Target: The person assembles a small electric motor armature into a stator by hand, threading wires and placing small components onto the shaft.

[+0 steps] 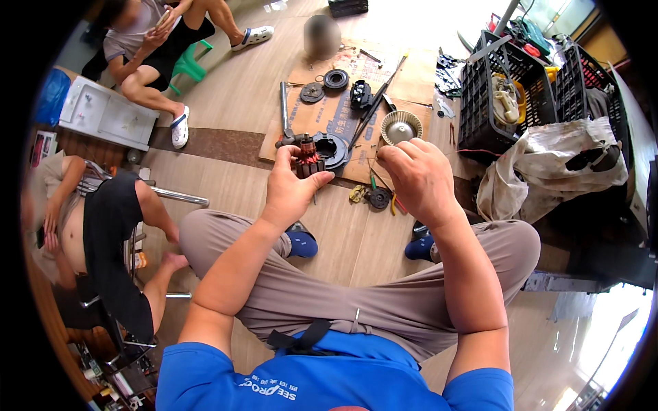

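Note:
My left hand [277, 190] holds a motor armature [310, 163] with reddish copper windings upright between thumb and fingers. To its right, my right hand [423, 179] is closed with fingertips pinched; whatever they grip is too small to make out. Just behind the armature lies a round dark motor housing [332, 151], partly hidden by it. A hammer [285, 113] rests to the left on the cardboard [321, 123]. Beyond my right hand sits a pale finned fan wheel [401, 129]. Nearer me, between the hands, are a black round part [378, 198] and a green-handled tool [372, 179].
A black ring [336, 79], a flat disc [312, 93] and a black block-shaped part [360, 94] lie farther back. Black crates [504, 103] and a stained cloth sack [541, 164] stand at right. Two people sit at left, one on a green stool [190, 67], near a white cart [106, 113].

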`<state>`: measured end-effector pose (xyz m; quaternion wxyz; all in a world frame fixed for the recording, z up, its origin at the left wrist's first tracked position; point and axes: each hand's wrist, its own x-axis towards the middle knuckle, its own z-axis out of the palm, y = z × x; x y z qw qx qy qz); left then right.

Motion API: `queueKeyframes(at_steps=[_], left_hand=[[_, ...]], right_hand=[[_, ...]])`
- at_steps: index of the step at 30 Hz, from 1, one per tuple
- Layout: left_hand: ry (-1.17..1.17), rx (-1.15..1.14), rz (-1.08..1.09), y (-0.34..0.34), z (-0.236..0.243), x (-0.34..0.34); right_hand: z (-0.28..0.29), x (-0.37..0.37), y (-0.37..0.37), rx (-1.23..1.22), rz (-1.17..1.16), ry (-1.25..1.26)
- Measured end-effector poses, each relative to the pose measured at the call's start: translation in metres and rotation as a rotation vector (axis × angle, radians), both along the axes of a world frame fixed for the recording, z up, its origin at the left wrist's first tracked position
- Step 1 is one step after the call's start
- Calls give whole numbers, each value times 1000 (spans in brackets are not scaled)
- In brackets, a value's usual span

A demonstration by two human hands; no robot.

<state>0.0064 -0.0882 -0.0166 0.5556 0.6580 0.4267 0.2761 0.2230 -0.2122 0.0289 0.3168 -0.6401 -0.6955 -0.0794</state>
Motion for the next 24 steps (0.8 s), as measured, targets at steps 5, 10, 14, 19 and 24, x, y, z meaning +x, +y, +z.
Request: queueKeyframes(at_steps=[5,10,14,19,24], left_hand=[[-148,-157,65,6,13,1],[-607,-513,40,36,17,-13],[-756,-730,92,41,25,-15],[-816,-784,77,38,30,-19],[-888,-796,95,39,30,-20]], right_hand=[[9,4,-10,-25,5,11],[15,14,-15,-23,-10,56],[13,19,-17,-34,-49,171],[16,29,-17,-99,-75,322],[12,26,-15,-148,-18,336]])
